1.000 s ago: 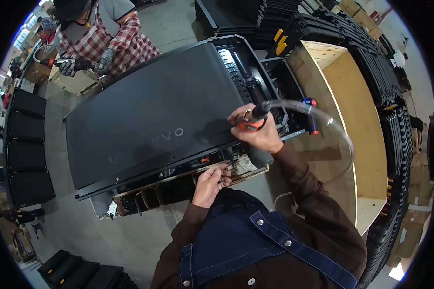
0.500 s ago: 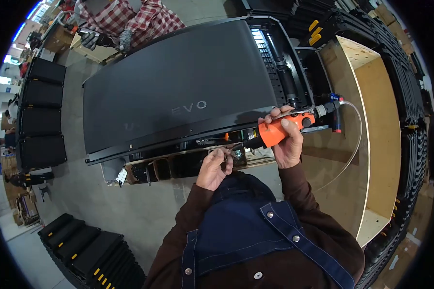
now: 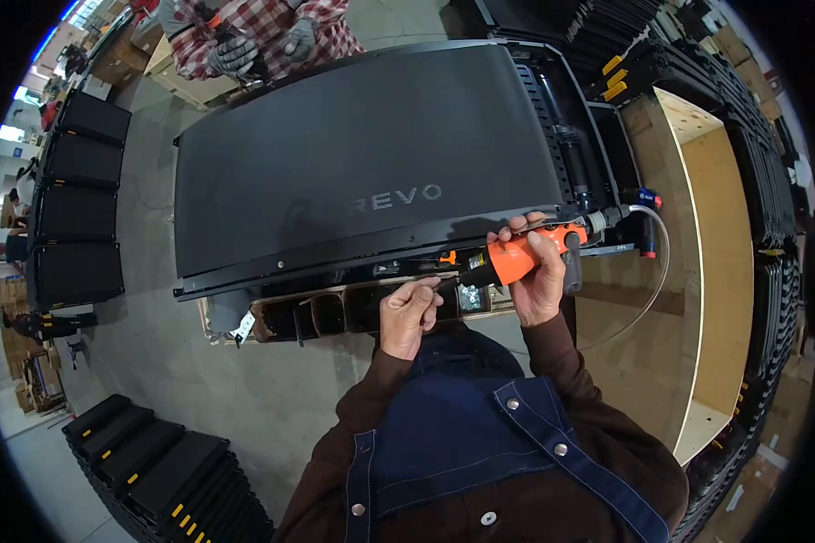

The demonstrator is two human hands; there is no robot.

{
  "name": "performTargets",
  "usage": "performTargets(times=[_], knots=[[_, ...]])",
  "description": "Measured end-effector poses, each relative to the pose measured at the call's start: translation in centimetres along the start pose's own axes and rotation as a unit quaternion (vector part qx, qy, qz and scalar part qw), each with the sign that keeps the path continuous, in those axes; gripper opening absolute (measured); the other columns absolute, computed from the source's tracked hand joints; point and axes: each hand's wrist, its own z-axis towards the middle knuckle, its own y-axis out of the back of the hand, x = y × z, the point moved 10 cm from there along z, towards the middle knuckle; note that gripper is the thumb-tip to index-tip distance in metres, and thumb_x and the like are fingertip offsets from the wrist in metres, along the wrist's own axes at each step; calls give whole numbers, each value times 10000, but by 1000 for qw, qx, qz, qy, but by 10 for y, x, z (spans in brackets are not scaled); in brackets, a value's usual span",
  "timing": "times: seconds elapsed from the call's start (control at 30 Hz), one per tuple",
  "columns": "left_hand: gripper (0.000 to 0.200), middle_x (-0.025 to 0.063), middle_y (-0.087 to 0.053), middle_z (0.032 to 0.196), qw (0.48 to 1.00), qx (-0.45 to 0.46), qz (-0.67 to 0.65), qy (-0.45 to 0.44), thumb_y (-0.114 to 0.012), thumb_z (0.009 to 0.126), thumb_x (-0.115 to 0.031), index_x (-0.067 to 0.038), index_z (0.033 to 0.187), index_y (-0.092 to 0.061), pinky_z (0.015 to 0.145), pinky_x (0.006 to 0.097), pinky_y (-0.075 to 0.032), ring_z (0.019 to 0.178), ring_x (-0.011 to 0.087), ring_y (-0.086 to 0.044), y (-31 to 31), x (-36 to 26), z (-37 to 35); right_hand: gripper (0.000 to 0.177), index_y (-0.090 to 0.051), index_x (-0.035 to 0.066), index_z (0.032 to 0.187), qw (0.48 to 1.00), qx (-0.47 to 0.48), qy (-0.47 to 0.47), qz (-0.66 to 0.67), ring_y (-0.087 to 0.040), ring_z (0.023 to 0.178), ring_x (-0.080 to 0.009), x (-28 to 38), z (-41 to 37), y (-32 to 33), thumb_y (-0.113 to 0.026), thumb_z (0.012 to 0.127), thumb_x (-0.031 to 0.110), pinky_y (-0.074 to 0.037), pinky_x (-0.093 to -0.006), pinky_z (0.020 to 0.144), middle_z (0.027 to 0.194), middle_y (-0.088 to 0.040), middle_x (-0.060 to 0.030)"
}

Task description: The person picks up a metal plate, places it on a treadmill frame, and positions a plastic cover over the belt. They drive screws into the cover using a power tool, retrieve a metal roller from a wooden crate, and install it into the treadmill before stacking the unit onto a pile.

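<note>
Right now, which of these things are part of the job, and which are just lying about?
In use: orange air screwdriver, right hand gripping it, left hand at its tip, clear hose, treadmill.
Lying about: plywood crate, stacked black panels.

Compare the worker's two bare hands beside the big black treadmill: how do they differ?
The right hand is wrapped around the orange power screwdriver fed by a clear hose; the left hand grips no tool. The left hand's fingers bunch at the screwdriver's dark tip; the right hand sits back on its body. Whether the left hand pinches anything is too small to tell. Both are bare, at the near edge of the black treadmill.
</note>
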Motion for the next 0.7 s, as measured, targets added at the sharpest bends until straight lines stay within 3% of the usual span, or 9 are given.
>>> performTargets(times=[0.07,0.1,0.17,0.23,0.33,0.5,0.53,0.6,0.7], knots=[[271,46,-689,818,985,-54,143,-77,-720,945,-216,-5,1114,-714,521,218,-412,579,47,-516,5,-35,-10,195,-577,100,1072,998,-48,3,29,-609,931,-223,-15,-1,4,-645,890,77,-471,-464,1020,1004,-630,-66],[271,46,-689,818,986,-56,137,-82,-720,945,-216,-5,1114,-714,521,218,-412,579,47,-516,7,-43,-12,208,-569,91,1089,996,-84,10,32,-624,904,-228,-23,-2,8,-650,897,82,-506,-471,963,1012,-653,-87],[187,43,-708,815,937,-73,285,-188,-731,921,-127,10,1047,-739,533,214,-425,583,37,-525,8,-78,-23,178,-575,98,1055,987,-158,-18,27,-629,912,-227,-45,-7,15,-665,902,103,-505,-472,968,1002,-656,-78],[165,27,-713,824,925,-84,307,-207,-749,895,-95,12,1020,-746,551,212,-439,605,33,-537,20,-100,-24,159,-577,104,1019,980,-189,-44,31,-634,921,-224,-68,-8,24,-682,899,119,-513,-465,961,1001,-658,-70],[166,36,-709,808,945,-53,280,-158,-739,906,-105,10,1025,-744,537,218,-426,600,38,-529,56,-102,-12,171,-570,109,1010,974,-218,-63,-6,-635,926,-226,-99,-11,31,-696,895,123,-529,-457,941,1006,-654,-67],[203,48,-704,788,989,-37,139,38,-732,925,-168,10,1022,-737,509,210,-390,570,34,-495,105,-94,-13,193,-551,120,1042,987,-152,-16,-56,-619,938,-230,-128,-12,-21,-687,905,112,-517,-452,958,1025,-644,-75],[203,48,-704,788,989,-36,136,36,-732,925,-168,10,1022,-737,509,210,-390,570,34,-495,108,-99,-14,199,-544,121,1052,991,-120,3,-52,-613,940,-231,-130,-8,-37,-683,910,108,-513,-449,964,1028,-640,-79],[232,51,-702,782,970,-33,228,-80,-727,934,-187,20,1038,-727,489,203,-364,545,24,-462,107,-130,-18,174,-550,117,1039,992,-113,5,-60,-608,922,-217,-138,-5,-65,-672,916,109,-504,-447,965,1005,-622,-61],[252,54,-699,772,984,-9,172,-46,-721,941,-200,33,1037,-719,475,205,-354,533,21,-452,113,-149,-19,155,-552,110,1034,993,-100,3,-68,-601,912,-206,-150,4,-84,-660,923,108,-495,-449,971,992,-608,-47]])
